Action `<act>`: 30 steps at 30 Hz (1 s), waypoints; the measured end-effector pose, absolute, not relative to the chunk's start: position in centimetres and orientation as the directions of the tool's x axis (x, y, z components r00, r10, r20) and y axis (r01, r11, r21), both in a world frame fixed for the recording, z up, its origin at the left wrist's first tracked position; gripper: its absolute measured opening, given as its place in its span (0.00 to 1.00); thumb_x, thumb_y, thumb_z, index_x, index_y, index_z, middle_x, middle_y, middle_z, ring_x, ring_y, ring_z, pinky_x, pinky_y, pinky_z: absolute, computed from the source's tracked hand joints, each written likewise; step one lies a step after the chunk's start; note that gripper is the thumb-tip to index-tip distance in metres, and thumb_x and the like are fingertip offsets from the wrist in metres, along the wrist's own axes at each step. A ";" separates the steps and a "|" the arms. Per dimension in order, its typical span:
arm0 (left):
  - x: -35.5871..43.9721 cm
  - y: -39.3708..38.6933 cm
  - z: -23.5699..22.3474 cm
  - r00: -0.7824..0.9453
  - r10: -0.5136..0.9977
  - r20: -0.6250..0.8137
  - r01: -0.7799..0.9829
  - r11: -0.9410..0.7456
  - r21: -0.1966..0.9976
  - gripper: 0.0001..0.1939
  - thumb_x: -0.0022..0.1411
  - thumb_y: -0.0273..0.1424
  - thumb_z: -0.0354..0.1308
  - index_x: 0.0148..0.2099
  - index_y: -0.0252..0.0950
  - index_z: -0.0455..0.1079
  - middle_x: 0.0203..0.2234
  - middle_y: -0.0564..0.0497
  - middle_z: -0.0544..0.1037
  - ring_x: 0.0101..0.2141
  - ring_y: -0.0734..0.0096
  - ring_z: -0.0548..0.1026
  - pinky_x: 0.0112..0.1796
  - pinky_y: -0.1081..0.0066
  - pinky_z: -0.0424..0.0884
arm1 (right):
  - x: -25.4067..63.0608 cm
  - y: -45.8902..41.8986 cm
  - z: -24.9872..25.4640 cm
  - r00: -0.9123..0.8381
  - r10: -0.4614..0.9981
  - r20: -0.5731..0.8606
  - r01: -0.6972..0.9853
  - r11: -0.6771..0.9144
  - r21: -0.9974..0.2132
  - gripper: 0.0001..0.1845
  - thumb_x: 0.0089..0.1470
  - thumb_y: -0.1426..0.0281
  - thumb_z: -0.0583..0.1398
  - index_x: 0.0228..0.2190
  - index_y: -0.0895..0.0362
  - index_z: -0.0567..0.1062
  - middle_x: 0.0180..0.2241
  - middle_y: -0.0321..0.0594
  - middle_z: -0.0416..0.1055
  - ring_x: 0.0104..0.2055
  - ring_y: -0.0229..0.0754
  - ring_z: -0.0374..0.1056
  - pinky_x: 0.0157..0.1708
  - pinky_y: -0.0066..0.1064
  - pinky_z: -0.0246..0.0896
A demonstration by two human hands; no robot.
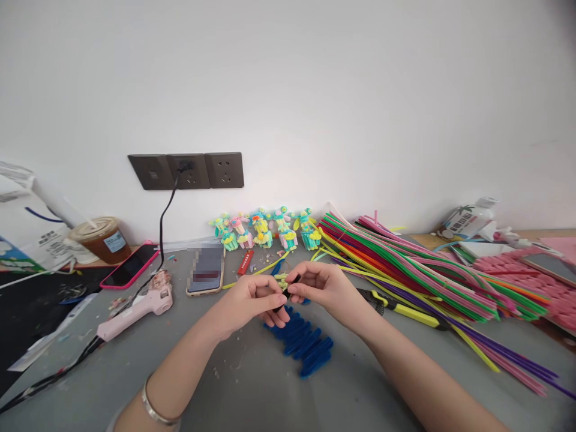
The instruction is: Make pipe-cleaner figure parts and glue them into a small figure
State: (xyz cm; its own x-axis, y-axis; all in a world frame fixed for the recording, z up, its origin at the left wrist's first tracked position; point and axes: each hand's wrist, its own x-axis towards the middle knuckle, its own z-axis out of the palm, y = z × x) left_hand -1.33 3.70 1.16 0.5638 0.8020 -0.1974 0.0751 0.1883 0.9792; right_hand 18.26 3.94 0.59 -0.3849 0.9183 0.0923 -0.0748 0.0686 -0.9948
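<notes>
My left hand is closed in a pinch, with the thumb pressed against the forefinger. Close beside it, my right hand pinches too, their fingertips almost meeting. Between them is a thin black piece that looks like pipe cleaner; the fingers hide most of it. Below the hands, several short blue pipe cleaner pieces lie in a row on the grey mat. Behind the fingertips, small yellow-green bits are partly covered.
Several pastel pipe cleaner figures stand along the wall. To the right lie a bundle of coloured pipe cleaners and yellow-handled pliers. At left are a pink glue gun, phones and a drink cup.
</notes>
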 end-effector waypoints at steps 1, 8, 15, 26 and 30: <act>-1.3 3.6 1.3 0.570 0.798 -0.196 0.080 0.183 0.980 0.12 0.57 0.39 0.62 0.32 0.34 0.71 0.24 0.46 0.81 0.25 0.71 0.78 0.27 0.76 0.71 | 18.3 4.0 0.7 -0.384 0.920 0.082 -0.070 0.060 -0.996 0.12 0.45 0.64 0.68 0.29 0.59 0.76 0.23 0.34 0.73 0.25 0.35 0.70 0.29 0.27 0.69; -1.2 3.8 1.2 0.580 0.792 -0.189 0.115 0.151 0.982 0.13 0.57 0.40 0.62 0.32 0.34 0.73 0.24 0.46 0.81 0.25 0.70 0.78 0.28 0.75 0.72 | 18.4 4.1 0.7 -0.380 0.923 0.059 -0.031 0.051 -0.998 0.13 0.45 0.62 0.68 0.26 0.59 0.75 0.20 0.34 0.72 0.23 0.35 0.70 0.26 0.27 0.68; -1.2 3.7 1.0 0.571 0.802 -0.175 0.158 0.102 0.982 0.12 0.58 0.39 0.61 0.32 0.34 0.72 0.26 0.47 0.80 0.27 0.71 0.77 0.28 0.75 0.69 | 18.3 4.1 0.4 -0.379 0.924 0.058 -0.008 0.059 -0.998 0.15 0.44 0.60 0.68 0.25 0.59 0.75 0.20 0.33 0.71 0.22 0.35 0.69 0.26 0.27 0.68; -0.2 3.3 0.9 0.446 0.892 -0.075 -0.007 0.087 0.996 0.14 0.57 0.37 0.60 0.25 0.36 0.61 0.18 0.56 0.69 0.21 0.77 0.66 0.23 0.77 0.56 | 17.0 3.2 0.6 -0.233 0.960 0.154 0.010 0.161 -0.987 0.15 0.50 0.58 0.64 0.28 0.57 0.75 0.21 0.36 0.74 0.25 0.38 0.72 0.27 0.29 0.69; -0.1 3.2 0.9 0.406 0.914 -0.010 -0.045 0.032 0.998 0.14 0.58 0.35 0.59 0.25 0.37 0.61 0.18 0.56 0.69 0.21 0.77 0.65 0.23 0.77 0.57 | 16.8 2.9 0.4 -0.151 0.961 0.231 0.015 0.236 -0.972 0.12 0.52 0.61 0.63 0.28 0.57 0.76 0.22 0.38 0.76 0.26 0.41 0.75 0.27 0.30 0.70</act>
